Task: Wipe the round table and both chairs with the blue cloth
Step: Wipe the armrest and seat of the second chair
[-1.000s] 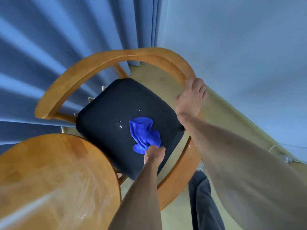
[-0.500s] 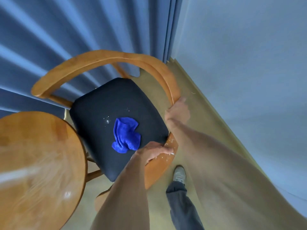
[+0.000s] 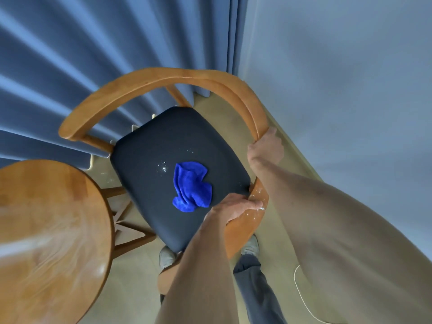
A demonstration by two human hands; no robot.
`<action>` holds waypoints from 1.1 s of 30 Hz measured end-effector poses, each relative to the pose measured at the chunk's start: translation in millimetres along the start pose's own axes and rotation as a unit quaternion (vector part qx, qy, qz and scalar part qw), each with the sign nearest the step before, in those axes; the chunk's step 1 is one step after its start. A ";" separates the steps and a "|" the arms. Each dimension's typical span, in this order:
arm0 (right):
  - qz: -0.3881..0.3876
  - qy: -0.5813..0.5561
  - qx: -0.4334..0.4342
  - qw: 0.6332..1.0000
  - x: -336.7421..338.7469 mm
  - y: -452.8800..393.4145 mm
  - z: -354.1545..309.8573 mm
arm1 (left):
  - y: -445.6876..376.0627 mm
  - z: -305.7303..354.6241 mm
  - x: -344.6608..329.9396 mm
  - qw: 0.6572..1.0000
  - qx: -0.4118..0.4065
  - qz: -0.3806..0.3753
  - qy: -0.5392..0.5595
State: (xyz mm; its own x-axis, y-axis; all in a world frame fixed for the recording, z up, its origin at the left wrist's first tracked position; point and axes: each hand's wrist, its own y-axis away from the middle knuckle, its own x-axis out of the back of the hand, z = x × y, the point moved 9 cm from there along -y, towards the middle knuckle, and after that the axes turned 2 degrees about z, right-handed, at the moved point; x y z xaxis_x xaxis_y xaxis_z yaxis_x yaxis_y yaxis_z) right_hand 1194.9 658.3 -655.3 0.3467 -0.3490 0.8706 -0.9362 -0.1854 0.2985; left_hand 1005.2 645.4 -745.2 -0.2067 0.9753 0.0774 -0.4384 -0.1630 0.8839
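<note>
Gripping chair armrest (image 3: 253,108) with both hands: right hand (image 3: 266,146) farther, left hand (image 3: 233,208) having just released blue cloth (image 3: 191,185) onto seat (image 3: 163,146); wiping pausing, probably repositioning.

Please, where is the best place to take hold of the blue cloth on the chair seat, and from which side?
Probably pinch the blue cloth at its raised, bunched middle, coming straight down from above. It lies crumpled and loose on the flat dark seat, free of both hands, so its folds offer a ridge to pinch, while its edges lie flat against the cushion.
</note>
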 end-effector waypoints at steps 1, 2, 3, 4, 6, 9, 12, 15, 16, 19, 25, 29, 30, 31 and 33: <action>0.005 0.001 -0.003 1.000 4.5 -6.2 4.0 | 1.1 7.1 -6.4 1.000 0.008 -0.004 -0.013; 0.010 0.002 -0.004 1.000 8.9 -12.7 8.0 | 1.2 11.6 -13.1 0.999 0.027 -0.007 -0.027; 0.014 0.003 -0.004 1.000 12.8 -19.0 11.6 | -2.6 11.8 -19.3 0.998 0.052 -0.007 -0.038; 0.019 0.006 -0.002 1.000 16.5 -25.6 15.0 | -12.9 9.1 -25.8 0.996 0.074 -0.007 -0.048; 0.026 0.004 -0.003 1.000 24.4 -38.2 20.0 | -30.4 11.6 -39.9 0.996 0.083 -0.011 -0.042; 0.036 -0.005 -0.012 0.999 33.7 -54.1 28.0 | -35.7 28.4 -53.6 0.996 0.083 -0.008 -0.025; 0.047 -0.011 -0.016 0.999 36.0 -62.6 37.1 | -37.6 42.1 -63.6 0.996 0.090 -0.012 -0.027; 0.055 -0.010 -0.008 0.998 34.7 -64.6 38.8 | -36.8 45.3 -64.8 0.995 0.096 -0.019 -0.017; 0.055 -0.003 -0.008 0.998 34.9 -64.3 39.9 | -30.5 50.9 -63.0 0.996 0.091 -0.023 -0.012; 0.063 0.006 -0.003 0.998 34.3 -61.5 40.4 | -18.1 62.2 -55.9 0.997 0.061 -0.037 0.011; 0.132 0.098 0.190 0.968 22.7 -35.7 -5.6 | -13.4 22.3 31.7 0.979 0.075 0.190 -0.007; 0.119 0.086 0.256 0.956 -8.9 -7.3 -23.3 | 11.3 -33.4 108.0 0.907 0.142 0.391 -0.065; 0.101 0.090 0.300 0.944 -25.8 2.8 -28.7 | 13.3 -45.0 120.0 0.897 0.153 0.409 -0.068; 0.073 0.101 0.351 0.928 -47.1 15.6 -33.2 | 14.1 -56.7 130.7 0.889 0.163 0.422 -0.072; -0.024 0.112 0.373 0.921 -99.1 37.9 -28.0 | 9.7 -81.1 150.7 0.877 0.178 0.439 -0.076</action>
State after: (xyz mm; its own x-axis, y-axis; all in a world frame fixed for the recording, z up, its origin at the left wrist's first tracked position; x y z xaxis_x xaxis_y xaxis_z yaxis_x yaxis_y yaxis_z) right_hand 1123.5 711.6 -719.3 0.2883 -0.1401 0.9472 -0.5914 -0.8041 0.0611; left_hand 898.8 778.7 -762.4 -0.1977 0.5095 0.8374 0.1383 -0.8313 0.5384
